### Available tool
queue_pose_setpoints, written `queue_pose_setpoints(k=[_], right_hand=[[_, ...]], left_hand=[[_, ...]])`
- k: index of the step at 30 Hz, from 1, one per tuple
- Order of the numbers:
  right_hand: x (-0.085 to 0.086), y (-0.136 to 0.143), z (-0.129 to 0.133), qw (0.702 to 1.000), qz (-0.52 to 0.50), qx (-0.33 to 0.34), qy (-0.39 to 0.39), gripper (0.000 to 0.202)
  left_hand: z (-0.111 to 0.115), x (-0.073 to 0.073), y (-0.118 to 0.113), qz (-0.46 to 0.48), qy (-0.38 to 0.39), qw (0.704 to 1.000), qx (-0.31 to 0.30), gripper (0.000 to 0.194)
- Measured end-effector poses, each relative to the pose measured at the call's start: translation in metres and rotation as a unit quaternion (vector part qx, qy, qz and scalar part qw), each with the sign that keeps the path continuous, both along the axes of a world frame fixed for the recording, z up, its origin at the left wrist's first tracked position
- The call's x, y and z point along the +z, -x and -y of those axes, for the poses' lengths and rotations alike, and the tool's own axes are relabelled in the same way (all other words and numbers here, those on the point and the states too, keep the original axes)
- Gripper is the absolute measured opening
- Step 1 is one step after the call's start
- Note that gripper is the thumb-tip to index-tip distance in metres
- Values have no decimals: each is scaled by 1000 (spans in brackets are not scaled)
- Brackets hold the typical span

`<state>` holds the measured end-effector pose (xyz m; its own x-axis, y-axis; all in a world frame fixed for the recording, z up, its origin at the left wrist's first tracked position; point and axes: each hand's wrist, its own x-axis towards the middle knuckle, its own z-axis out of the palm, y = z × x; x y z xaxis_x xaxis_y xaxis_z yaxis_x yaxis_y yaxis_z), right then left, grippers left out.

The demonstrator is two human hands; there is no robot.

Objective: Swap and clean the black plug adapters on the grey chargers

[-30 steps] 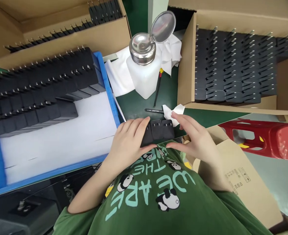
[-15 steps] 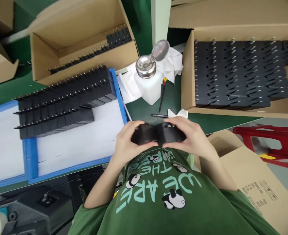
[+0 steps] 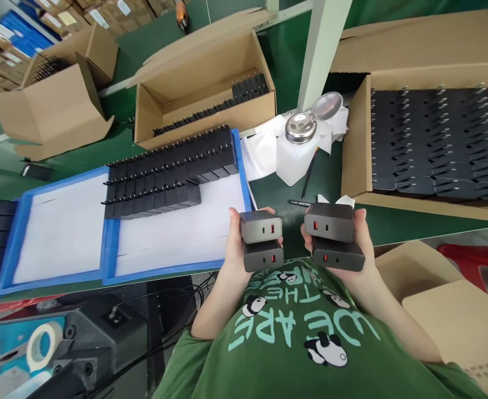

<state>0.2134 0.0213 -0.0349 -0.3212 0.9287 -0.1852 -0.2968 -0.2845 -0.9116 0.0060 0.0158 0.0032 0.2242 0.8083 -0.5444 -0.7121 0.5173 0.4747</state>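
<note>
My left hand (image 3: 234, 244) is closed around two black USB wall chargers (image 3: 262, 256), stacked one above the other. Their faces show a small dark port and a red USB port each. Two more chargers (image 3: 330, 223), also stacked with the port faces toward me, sit in the closed grip of my right hand (image 3: 366, 246). A gap separates the two pairs, just above the table's front edge. Black tweezers (image 3: 298, 203) lie on the table behind that gap.
A blue-rimmed tray (image 3: 244, 183) with rows of pronged chargers (image 3: 169, 172) lies left. Cardboard boxes of chargers stand at the back (image 3: 206, 119) and right (image 3: 358, 149). Between them are a white pump bottle (image 3: 291, 158), a thin brush (image 3: 310, 172) and white wipes (image 3: 262, 149).
The chargers have been turned, so their port faces now show, and the two pairs are farther apart. The camera view has swung left.
</note>
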Motion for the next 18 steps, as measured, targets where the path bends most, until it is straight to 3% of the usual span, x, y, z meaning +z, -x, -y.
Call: queue_pose_setpoints(k=[6,9,13,18], right_hand=[[16,17,5,986,-96,10,138,69],[17,23,7,974,-123,43,183,78],[14,28,7,978,-104,79,160,89],[9,30,5,987,-68,88,119,96]], left_hand=[[-1,6,1,64,53,997,-2,77],[-1,8,0,82,79,993,8,81],[-2,12,-1,94,128,987,16,93],[-3,17,-2,109,134,985,26,96]])
